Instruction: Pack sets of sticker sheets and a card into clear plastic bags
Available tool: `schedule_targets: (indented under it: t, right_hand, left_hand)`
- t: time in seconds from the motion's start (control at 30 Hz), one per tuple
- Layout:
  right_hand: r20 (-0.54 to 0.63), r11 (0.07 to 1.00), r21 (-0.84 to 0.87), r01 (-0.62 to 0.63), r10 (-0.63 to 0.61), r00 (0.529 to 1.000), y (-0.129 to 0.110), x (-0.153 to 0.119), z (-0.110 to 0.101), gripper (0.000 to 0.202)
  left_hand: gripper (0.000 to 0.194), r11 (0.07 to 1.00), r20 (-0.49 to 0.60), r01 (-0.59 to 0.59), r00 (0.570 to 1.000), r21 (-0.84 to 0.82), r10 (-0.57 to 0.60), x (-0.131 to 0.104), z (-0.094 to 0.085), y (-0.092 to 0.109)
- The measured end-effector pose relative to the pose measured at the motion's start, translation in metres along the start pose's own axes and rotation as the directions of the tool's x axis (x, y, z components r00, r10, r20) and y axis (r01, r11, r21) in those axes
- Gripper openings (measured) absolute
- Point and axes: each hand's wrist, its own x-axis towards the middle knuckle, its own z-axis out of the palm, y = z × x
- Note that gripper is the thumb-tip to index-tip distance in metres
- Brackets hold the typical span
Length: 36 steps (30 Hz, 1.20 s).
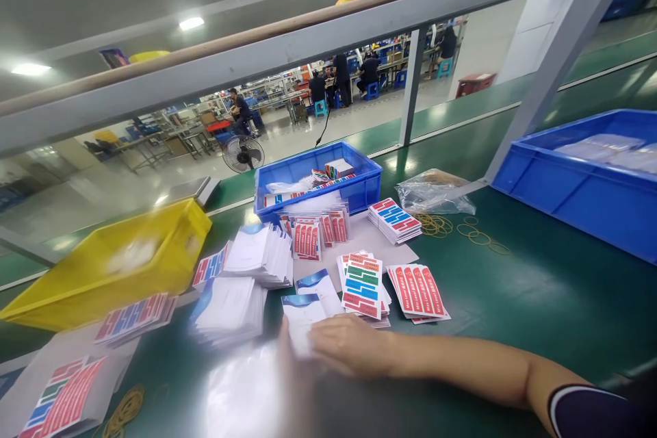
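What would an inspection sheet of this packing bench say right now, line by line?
Surface: glossy green bench top.
Job's things: white card with blue corner under the right hand; stacks of red, blue and green label sheets.
Clutter: yellow plastic tray, two blue plastic crates, loose rubber bands, clear plastic bag.
Grippers: right hand flat on the card; left hand a blur, state unclear.
Cables: one black cable hanging.
Surroundings: grey frame rail, people seated at distant benches.
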Motion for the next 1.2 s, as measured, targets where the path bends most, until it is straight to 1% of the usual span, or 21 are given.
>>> schedule_targets:
  t: [0.03, 0.1, 0.17, 0.27, 0.33, 0.4, 0.43, 0.5, 0.6, 0.67, 0.7, 0.77, 0.83, 0.87, 0.9, 0.97, 1.0, 1.07, 1.13, 1.17, 1.2]
  right_hand:
    - [0.0, 1.0, 0.027, 0.007, -0.007, 1.0, -0.002, -0.002, -0.002, 0.029]
    - [-0.059, 0.997, 0.073, -0.02, 0.024, 0.998, -0.001, -0.003, -0.006, 0.032]
    - [-0.155, 0.988, 0.094, -0.121, 0.134, 0.979, 0.003, -0.002, -0.012, 0.038]
    - [-0.253, 0.926, 0.184, -0.329, 0.368, 0.895, 0.015, 0.002, -0.021, 0.058]
    - [-0.194, 0.829, 0.351, -0.435, 0.519, 0.832, 0.023, 0.003, -0.026, 0.073]
    - [-0.041, 0.702, 0.515, -0.492, 0.594, 0.804, 0.028, 0.003, -0.03, 0.088]
    - [0.031, 0.651, 0.565, -0.507, 0.597, 0.802, 0.03, 0.002, -0.03, 0.094]
    - [0.108, 0.613, 0.61, -0.502, 0.563, 0.819, 0.033, -0.002, -0.031, 0.104]
    - [0.078, 0.631, 0.646, -0.43, 0.506, 0.859, 0.039, -0.006, -0.027, 0.113]
    - [-0.004, 0.626, 0.693, -0.358, 0.499, 0.867, 0.046, -0.006, -0.024, 0.113]
    - [-0.052, 0.604, 0.724, -0.334, 0.53, 0.846, 0.052, -0.005, -0.022, 0.11]
    - [-0.098, 0.501, 0.8, -0.33, 0.652, 0.752, 0.064, -0.001, -0.019, 0.1]
    - [-0.056, 0.36, 0.864, -0.352, 0.764, 0.643, 0.075, 0.003, -0.018, 0.097]
    - [-0.005, 0.293, 0.887, -0.356, 0.778, 0.628, 0.079, 0.004, -0.018, 0.097]
    - [0.049, 0.238, 0.907, -0.349, 0.76, 0.648, 0.081, 0.004, -0.018, 0.096]
    - [0.137, 0.16, 0.937, -0.311, 0.651, 0.747, 0.081, 0.003, -0.018, 0.083]
    - [0.165, 0.129, 0.948, -0.292, 0.586, 0.793, 0.078, 0.002, -0.018, 0.073]
    - [0.18, 0.095, 0.96, -0.262, 0.507, 0.843, 0.068, 0.001, -0.019, 0.055]
    - [0.167, 0.1, 0.966, -0.239, 0.465, 0.87, 0.055, 0.0, -0.022, 0.044]
    - [0.161, 0.108, 0.967, -0.229, 0.437, 0.885, 0.049, 0.0, -0.026, 0.041]
    - [0.155, 0.131, 0.966, -0.223, 0.399, 0.904, 0.043, 0.0, -0.03, 0.039]
  left_hand:
    - [0.035, 0.999, 0.002, -0.003, 1.0, 0.045, 0.003, 0.0, -0.001, 0.001]
    - [0.04, 0.994, -0.023, -0.05, 0.998, 0.098, 0.052, -0.001, -0.003, 0.002]
    - [0.05, 0.988, -0.052, -0.109, 0.992, 0.113, 0.116, -0.003, -0.001, 0.005]
    - [0.05, 0.972, -0.063, -0.191, 0.978, 0.134, 0.201, -0.013, 0.008, 0.009]
    - [0.047, 0.966, -0.061, -0.227, 0.97, 0.124, 0.235, -0.021, 0.014, 0.01]
    - [0.044, 0.956, -0.066, -0.273, 0.957, 0.108, 0.281, -0.027, 0.016, 0.009]
    - [0.041, 0.947, -0.072, -0.302, 0.948, 0.109, 0.311, -0.029, 0.016, 0.008]
    - [0.037, 0.918, -0.068, -0.366, 0.923, 0.151, 0.379, -0.03, 0.011, 0.003]
    - [0.034, 0.872, -0.048, -0.412, 0.897, 0.264, 0.439, -0.029, -0.001, -0.002]
    - [0.032, 0.856, -0.043, -0.419, 0.891, 0.303, 0.452, -0.027, -0.007, -0.005]
    - [0.032, 0.851, -0.03, -0.426, 0.889, 0.306, 0.456, -0.027, -0.009, -0.006]
    - [0.034, 0.838, 0.016, -0.454, 0.882, 0.302, 0.472, -0.026, -0.01, -0.007]
    - [0.035, 0.824, 0.058, -0.481, 0.871, 0.299, 0.487, -0.026, -0.009, -0.007]
    - [0.035, 0.819, 0.065, -0.487, 0.868, 0.304, 0.492, -0.026, -0.008, -0.007]
    - [0.035, 0.814, 0.061, -0.488, 0.866, 0.314, 0.496, -0.026, -0.006, -0.006]
    - [0.036, 0.802, 0.057, -0.494, 0.861, 0.336, 0.506, -0.027, 0.001, -0.004]
    - [0.037, 0.778, 0.066, -0.516, 0.845, 0.357, 0.53, -0.028, 0.005, -0.003]
    - [0.028, 0.663, 0.116, -0.599, 0.775, 0.449, 0.622, -0.03, 0.014, 0.001]
    - [0.018, 0.495, 0.187, -0.657, 0.689, 0.569, 0.7, -0.029, 0.021, 0.004]
    - [0.015, 0.442, 0.212, -0.668, 0.664, 0.599, 0.717, -0.028, 0.022, 0.005]
    - [0.018, 0.444, 0.219, -0.667, 0.669, 0.598, 0.71, -0.027, 0.022, 0.005]
